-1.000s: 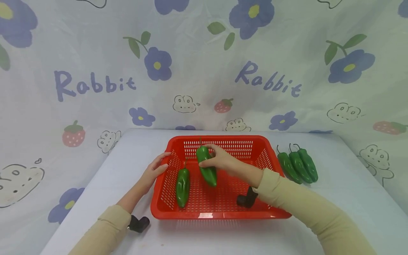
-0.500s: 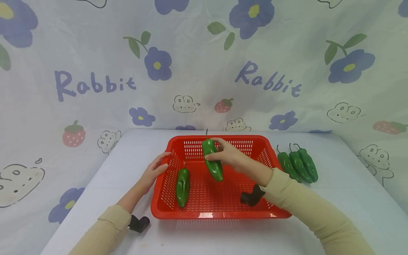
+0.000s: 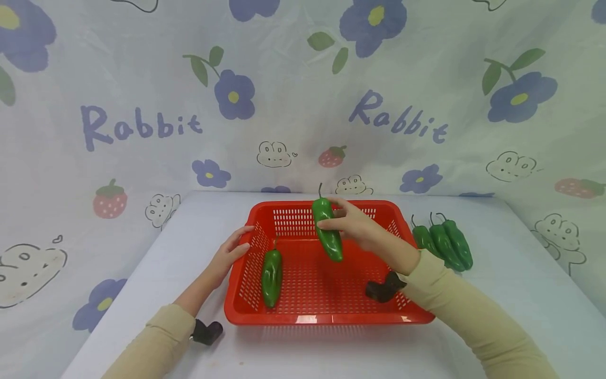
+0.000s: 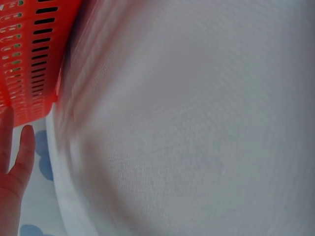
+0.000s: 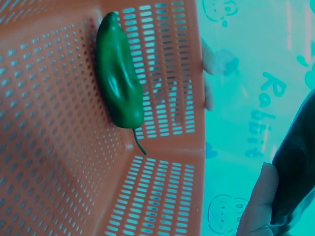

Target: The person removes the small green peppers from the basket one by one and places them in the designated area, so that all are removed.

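Gripping pepper (image 3: 330,240) over basket (image 3: 331,319), right hand (image 3: 355,223) fingers curled; touching basket's left edge with left hand (image 3: 229,256), fingers loosely extended.

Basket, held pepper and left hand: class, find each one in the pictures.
Basket (image 3: 350,319): head view, on the front rim.
Held pepper (image 3: 330,239): head view, on its lower body.
Left hand (image 3: 228,259): head view, middle of the hand.

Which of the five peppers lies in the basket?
The pepper by the left wall of the red basket, nearest the left hand. The right hand grips another pepper; three more peppers lie on the table, right of the basket.
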A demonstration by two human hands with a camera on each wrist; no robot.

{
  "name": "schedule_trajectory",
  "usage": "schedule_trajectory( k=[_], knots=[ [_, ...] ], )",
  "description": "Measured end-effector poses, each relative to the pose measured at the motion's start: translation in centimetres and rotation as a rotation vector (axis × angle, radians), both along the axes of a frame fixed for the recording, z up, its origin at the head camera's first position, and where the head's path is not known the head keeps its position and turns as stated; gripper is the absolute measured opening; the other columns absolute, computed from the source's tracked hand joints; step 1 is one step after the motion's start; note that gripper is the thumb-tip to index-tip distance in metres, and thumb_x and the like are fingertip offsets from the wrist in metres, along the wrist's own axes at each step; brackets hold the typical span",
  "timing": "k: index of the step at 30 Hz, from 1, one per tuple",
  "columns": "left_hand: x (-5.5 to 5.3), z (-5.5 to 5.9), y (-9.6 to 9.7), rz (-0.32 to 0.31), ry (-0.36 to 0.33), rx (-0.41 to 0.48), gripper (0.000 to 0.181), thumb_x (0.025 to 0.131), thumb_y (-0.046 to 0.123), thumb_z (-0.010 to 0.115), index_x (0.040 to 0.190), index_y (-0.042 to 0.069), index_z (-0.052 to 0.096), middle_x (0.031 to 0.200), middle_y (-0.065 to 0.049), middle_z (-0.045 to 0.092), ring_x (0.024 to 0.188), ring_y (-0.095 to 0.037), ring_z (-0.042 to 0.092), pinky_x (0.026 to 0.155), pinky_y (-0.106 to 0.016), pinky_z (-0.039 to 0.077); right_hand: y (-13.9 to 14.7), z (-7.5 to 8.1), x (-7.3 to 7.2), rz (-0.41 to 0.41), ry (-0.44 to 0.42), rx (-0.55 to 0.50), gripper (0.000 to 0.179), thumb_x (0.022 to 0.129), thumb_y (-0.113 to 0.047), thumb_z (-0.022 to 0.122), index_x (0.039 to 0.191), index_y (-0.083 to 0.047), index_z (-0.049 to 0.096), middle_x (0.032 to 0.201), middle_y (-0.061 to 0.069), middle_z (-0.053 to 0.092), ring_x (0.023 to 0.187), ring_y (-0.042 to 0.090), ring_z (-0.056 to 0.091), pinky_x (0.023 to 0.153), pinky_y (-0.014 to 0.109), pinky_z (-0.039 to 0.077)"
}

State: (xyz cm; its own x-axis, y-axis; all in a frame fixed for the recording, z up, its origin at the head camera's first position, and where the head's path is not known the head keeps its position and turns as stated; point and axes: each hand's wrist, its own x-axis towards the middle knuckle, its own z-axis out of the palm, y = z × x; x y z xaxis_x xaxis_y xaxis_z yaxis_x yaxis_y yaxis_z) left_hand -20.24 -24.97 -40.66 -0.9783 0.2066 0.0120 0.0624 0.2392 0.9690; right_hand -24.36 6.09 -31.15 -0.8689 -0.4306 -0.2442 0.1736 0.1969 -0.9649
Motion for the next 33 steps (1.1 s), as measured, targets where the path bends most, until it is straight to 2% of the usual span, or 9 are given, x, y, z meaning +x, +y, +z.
schedule_trajectory(
  k=[7, 15, 33],
  knots=[
    [0.1, 0.0, 0.0, 0.008, -0.005, -0.008, 0.048, 0.095, 0.024, 0.042, 0.139, 0.011, 0.03, 0.139, -0.022, 0.033, 0.101, -0.006, 0.051, 0.081, -0.026, 0.052, 1.2, 0.3, -0.1, -0.028, 0.004, -0.006, 0.072, 0.084, -0.012, 0.062, 0.144, -0.016, 0.022, 0.13, 0.02, 0.039, 0.107, 0.031, 0.051, 0.086, 0.041, 0.05],
    [0.1, 0.1, 0.1, 0.005, -0.001, -0.002, 0.047, 0.095, 0.023, 0.042, 0.139, 0.01, 0.029, 0.139, -0.022, 0.032, 0.098, -0.004, 0.053, 0.08, -0.027, 0.052, 2.6, 0.8, -0.1, -0.031, 0.0, -0.064, 0.071, 0.086, -0.01, 0.059, 0.145, -0.016, 0.02, 0.131, 0.02, 0.039, 0.101, 0.027, 0.053, 0.082, 0.039, 0.052],
    [0.0, -0.1, 0.0, 0.005, 0.004, -0.008, 0.047, 0.095, 0.023, 0.042, 0.139, 0.011, 0.03, 0.138, -0.023, 0.033, 0.096, -0.004, 0.054, 0.078, -0.029, 0.053, 6.0, 1.3, -0.6, -0.054, 0.021, -0.106, 0.074, 0.088, -0.011, 0.055, 0.147, -0.012, 0.009, 0.132, 0.022, 0.035, 0.097, 0.021, 0.053, 0.082, 0.033, 0.051]
  ],
)
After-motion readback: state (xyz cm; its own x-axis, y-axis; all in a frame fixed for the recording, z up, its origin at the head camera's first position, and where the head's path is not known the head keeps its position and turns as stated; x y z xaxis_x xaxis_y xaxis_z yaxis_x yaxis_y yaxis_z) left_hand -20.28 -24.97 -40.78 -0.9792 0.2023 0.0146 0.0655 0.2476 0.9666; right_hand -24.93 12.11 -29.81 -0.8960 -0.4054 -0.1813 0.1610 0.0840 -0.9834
